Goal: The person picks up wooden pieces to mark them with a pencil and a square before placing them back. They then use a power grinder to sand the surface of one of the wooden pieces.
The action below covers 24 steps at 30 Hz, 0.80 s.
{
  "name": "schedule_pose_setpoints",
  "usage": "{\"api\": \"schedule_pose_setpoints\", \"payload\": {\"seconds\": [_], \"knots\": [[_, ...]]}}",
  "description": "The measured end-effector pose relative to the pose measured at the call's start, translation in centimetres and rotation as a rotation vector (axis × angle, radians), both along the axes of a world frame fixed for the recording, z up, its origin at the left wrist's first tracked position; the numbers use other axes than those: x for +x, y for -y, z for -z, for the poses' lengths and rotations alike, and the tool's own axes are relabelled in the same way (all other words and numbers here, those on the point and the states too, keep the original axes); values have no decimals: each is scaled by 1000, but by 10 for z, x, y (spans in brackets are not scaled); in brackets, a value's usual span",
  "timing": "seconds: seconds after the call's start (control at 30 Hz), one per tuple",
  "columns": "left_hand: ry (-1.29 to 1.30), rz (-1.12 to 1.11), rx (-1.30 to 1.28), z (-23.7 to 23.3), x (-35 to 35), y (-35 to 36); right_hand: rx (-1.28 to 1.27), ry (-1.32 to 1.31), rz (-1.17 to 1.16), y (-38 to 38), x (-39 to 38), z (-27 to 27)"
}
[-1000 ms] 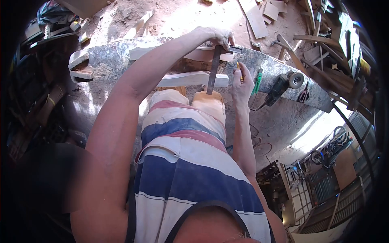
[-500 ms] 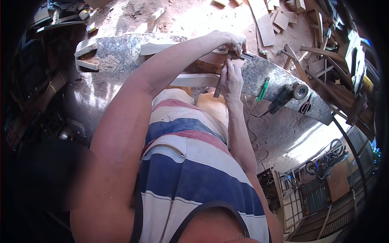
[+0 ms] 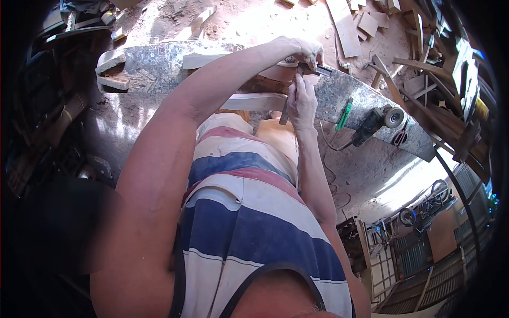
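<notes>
My left hand reaches across the bench, its fingers closed on the dark bar of what looks like a try square. Just below it, my right hand is closed with fingertips pinched together at the square's flat blade, which points down toward my legs. Whether the right fingers also hold something small cannot be made out. Under my hands lies a curved pale wooden piece, partly hidden by the left forearm. Another curved wooden piece lies along the bench's near edge.
On the speckled bench are an angle grinder with its cord, a green-handled tool and red-handled scissors. A curved board lies left of my hands. Wood offcuts litter the ground beyond.
Both hands stay at the same spot with the square. The view has shifted very slightly, and the left forearm sits a little higher.
</notes>
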<state>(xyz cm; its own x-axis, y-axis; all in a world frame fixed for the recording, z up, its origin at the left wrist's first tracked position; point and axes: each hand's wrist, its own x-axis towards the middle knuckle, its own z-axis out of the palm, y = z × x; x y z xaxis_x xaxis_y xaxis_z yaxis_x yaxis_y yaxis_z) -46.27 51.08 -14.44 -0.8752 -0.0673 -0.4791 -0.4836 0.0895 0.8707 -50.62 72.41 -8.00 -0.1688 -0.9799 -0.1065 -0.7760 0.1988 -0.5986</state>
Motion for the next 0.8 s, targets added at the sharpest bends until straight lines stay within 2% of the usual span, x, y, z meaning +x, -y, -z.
{"api": "schedule_pose_setpoints", "payload": {"seconds": [0.2,0.3,0.4,0.43,0.53,0.57,0.67,0.73,0.77,0.8], "knots": [[17,30,-55,-10,1,2,58,-10,9,-3,4,-6],[36,31,-56,-12,0,2,224,52,-10,-19,4,-22],[13,31,-68,-2,-1,-2,537,298,73,-36,1,-62],[-3,30,-84,2,1,0,461,325,148,-35,2,-81],[-79,36,-5,3,10,8,322,438,349,-61,-16,-89],[-70,-87,39,-3,27,12,336,575,527,-71,-24,-86],[63,-339,148,-64,113,41,343,862,806,-92,-57,-87],[64,-629,204,-92,193,47,313,848,876,-98,-68,-79],[190,-961,192,-85,234,33,316,853,933,-99,-69,-75],[146,-1115,267,-76,282,25,320,861,992,-99,-70,-68]]}}
